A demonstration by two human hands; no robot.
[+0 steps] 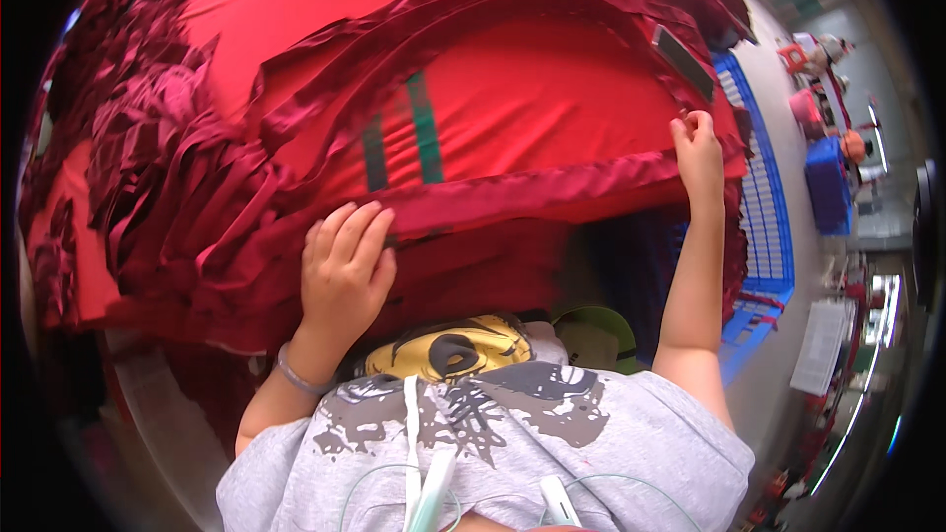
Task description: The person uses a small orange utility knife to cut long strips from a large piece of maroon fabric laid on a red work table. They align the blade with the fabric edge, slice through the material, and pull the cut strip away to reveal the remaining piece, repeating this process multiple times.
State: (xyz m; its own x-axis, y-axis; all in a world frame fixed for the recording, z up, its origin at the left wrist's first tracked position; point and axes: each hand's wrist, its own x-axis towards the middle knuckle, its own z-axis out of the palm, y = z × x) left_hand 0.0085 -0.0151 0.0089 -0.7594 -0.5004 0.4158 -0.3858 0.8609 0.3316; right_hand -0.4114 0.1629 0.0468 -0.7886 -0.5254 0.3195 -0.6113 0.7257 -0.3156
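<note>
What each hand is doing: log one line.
left hand: on nearest maroon strip | right hand: fingers bunched at strip's right end, grip unclear | dark flat rectangle: beyond right hand | blue crate: at right

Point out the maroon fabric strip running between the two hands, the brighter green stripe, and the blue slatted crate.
Maroon fabric strip point(532, 186): head view, on its middle stretch.
Brighter green stripe point(425, 130): head view, on its middle.
Blue slatted crate point(783, 241): head view, on its right-hand rim.

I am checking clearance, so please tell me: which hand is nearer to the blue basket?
Right. The right hand is a little to the left of the blue basket; the left hand is much farther left, at the maroon strip.
</note>
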